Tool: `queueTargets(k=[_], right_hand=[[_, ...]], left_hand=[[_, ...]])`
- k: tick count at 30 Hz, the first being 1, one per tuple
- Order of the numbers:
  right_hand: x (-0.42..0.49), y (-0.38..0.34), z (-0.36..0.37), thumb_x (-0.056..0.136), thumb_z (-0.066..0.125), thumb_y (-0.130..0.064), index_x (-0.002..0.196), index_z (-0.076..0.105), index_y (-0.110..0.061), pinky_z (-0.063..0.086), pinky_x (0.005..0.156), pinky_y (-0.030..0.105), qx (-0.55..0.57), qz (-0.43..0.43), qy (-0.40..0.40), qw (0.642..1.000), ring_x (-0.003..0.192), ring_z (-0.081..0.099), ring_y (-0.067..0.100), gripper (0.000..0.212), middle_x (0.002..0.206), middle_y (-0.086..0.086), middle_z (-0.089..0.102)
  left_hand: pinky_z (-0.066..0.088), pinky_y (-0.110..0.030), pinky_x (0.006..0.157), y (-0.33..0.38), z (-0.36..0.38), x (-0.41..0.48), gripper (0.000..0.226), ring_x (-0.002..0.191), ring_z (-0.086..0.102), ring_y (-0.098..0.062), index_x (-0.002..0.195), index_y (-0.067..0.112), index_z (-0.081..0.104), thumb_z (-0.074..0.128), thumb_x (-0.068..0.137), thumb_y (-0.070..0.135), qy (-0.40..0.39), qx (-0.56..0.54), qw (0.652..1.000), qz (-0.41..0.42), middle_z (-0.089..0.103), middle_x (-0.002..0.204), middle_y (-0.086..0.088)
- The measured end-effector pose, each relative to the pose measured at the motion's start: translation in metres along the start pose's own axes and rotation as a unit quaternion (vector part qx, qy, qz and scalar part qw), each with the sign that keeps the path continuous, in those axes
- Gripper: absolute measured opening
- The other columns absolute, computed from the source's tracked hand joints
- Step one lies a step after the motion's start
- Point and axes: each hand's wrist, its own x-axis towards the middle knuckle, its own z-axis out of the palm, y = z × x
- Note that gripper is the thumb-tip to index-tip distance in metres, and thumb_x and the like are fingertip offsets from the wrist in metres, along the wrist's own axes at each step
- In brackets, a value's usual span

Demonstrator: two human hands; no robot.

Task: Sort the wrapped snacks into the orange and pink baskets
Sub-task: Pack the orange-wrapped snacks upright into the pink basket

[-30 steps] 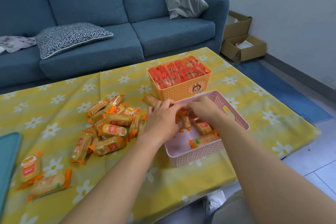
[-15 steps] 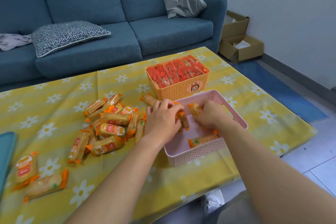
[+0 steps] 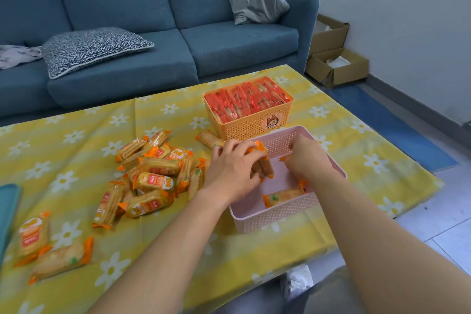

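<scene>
A pink basket (image 3: 257,219) stands near the table's front edge, right of centre. My left hand (image 3: 232,171) hovers over its left rim, shut on two yellow-orange wrapped snacks (image 3: 263,163) held upright. My right hand (image 3: 305,160) is down inside the basket, fingers curled on another wrapped snack whose orange end shows. One more snack (image 3: 283,196) lies flat on the basket's floor. Behind it stands the orange basket (image 3: 252,126), full of red-wrapped snacks (image 3: 247,102). A pile of yellow-orange snacks (image 3: 150,171) lies on the cloth to the left.
Two loose snacks (image 3: 46,250) lie at the table's near left by a teal object (image 3: 7,209). One snack (image 3: 209,139) rests beside the orange basket. A blue sofa with cushions (image 3: 94,47) stands behind the table. Cardboard boxes (image 3: 334,64) sit by the wall, right.
My left hand has lifted its snacks further over the pink basket's rim. My right hand has shifted right and deeper inside the basket. The view has drifted slightly.
</scene>
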Motion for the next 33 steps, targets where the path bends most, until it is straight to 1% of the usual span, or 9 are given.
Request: queueTargets(k=[5, 8, 12, 17, 20, 22, 25, 29, 33], right_hand=[[-0.006, 0.001, 0.004, 0.087, 0.066, -0.011, 0.117, 0.062, -0.005, 0.051, 0.08, 0.038, -0.085, 0.011, -0.065, 0.994, 0.114, 0.063, 0.034, 0.031, 0.119, 0.017, 0.067], [-0.01, -0.002, 0.002, 0.083, 0.072, -0.013, 0.104, 0.063, -0.007, 0.047, 0.07, 0.034, -0.082, 0.007, -0.082, 0.993, 0.107, 0.065, 0.033, 0.023, 0.109, 0.014, 0.069], [-0.005, -0.004, -0.004, 0.076, 0.07, -0.016, 0.072, 0.063, -0.005, 0.049, 0.058, 0.036, 0.061, 0.022, -0.051, 0.997, 0.075, 0.067, 0.031, 0.013, 0.076, 0.014, 0.069], [-0.005, -0.007, -0.012, 0.073, 0.086, -0.03, 0.074, 0.063, -0.012, 0.047, 0.051, 0.03, 0.172, 0.022, 0.004, 0.985, 0.061, 0.064, 0.019, 0.03, 0.066, 0.006, 0.069], [-0.004, -0.007, -0.01, 0.071, 0.089, -0.024, 0.067, 0.065, -0.011, 0.06, 0.064, 0.038, 0.22, 0.051, -0.024, 0.974, 0.065, 0.072, 0.024, 0.028, 0.066, 0.011, 0.073], [-0.003, -0.008, -0.011, 0.071, 0.08, -0.01, 0.075, 0.071, -0.001, 0.062, 0.071, 0.048, 0.221, 0.05, -0.03, 0.974, 0.073, 0.074, 0.032, 0.013, 0.072, 0.018, 0.074], [-0.004, -0.01, -0.014, 0.077, 0.065, -0.004, 0.089, 0.074, -0.002, 0.06, 0.074, 0.053, 0.23, 0.027, -0.038, 0.972, 0.074, 0.069, 0.034, 0.015, 0.078, 0.017, 0.073], [-0.008, -0.009, -0.011, 0.078, 0.065, -0.02, 0.061, 0.066, -0.01, 0.057, 0.06, 0.039, 0.183, 0.031, -0.008, 0.983, 0.064, 0.068, 0.028, 0.02, 0.058, 0.009, 0.066], [-0.008, -0.015, -0.003, 0.07, 0.074, -0.016, 0.067, 0.073, -0.005, 0.041, 0.046, 0.025, 0.152, 0.012, -0.053, 0.987, 0.054, 0.06, 0.02, 0.011, 0.063, 0.012, 0.07]], left_hand=[[0.028, -0.047, 0.105, 0.0, -0.001, -0.002, 0.05, 0.133, 0.032, -0.02, 0.134, 0.047, 0.052, 0.058, 0.085, 0.043, -0.007, -0.004, 1.0, -0.003, 0.041, 0.147, 0.016], [0.029, -0.046, 0.105, 0.0, -0.002, -0.002, 0.051, 0.133, 0.032, -0.02, 0.135, 0.048, 0.051, 0.059, 0.085, 0.044, -0.009, -0.004, 1.0, -0.002, 0.041, 0.147, 0.016], [0.027, -0.045, 0.106, 0.0, -0.002, -0.002, 0.051, 0.133, 0.03, -0.021, 0.137, 0.047, 0.049, 0.059, 0.086, 0.044, -0.014, -0.005, 1.0, -0.004, 0.04, 0.147, 0.015], [0.027, -0.045, 0.106, 0.001, -0.002, -0.002, 0.051, 0.134, 0.028, -0.021, 0.137, 0.048, 0.049, 0.059, 0.086, 0.044, -0.015, -0.005, 1.0, -0.009, 0.038, 0.148, 0.014], [0.026, -0.045, 0.107, 0.001, -0.001, -0.001, 0.052, 0.135, 0.027, -0.021, 0.138, 0.047, 0.048, 0.059, 0.087, 0.044, -0.016, -0.007, 1.0, -0.008, 0.038, 0.149, 0.013], [0.026, -0.045, 0.108, 0.001, -0.001, -0.001, 0.052, 0.135, 0.028, -0.021, 0.138, 0.047, 0.048, 0.06, 0.087, 0.045, -0.017, -0.005, 1.0, -0.008, 0.038, 0.149, 0.013], [0.026, -0.045, 0.108, 0.0, -0.001, -0.001, 0.052, 0.136, 0.027, -0.021, 0.138, 0.047, 0.048, 0.06, 0.088, 0.045, -0.02, -0.004, 1.0, -0.008, 0.038, 0.149, 0.013], [0.027, -0.045, 0.108, 0.001, -0.001, -0.001, 0.052, 0.135, 0.028, -0.022, 0.138, 0.048, 0.048, 0.059, 0.088, 0.044, -0.02, -0.005, 1.0, -0.008, 0.038, 0.149, 0.013], [0.028, -0.045, 0.108, 0.001, -0.001, -0.001, 0.052, 0.136, 0.028, -0.022, 0.139, 0.047, 0.048, 0.059, 0.088, 0.044, -0.02, 0.0, 1.0, -0.008, 0.038, 0.149, 0.012]])
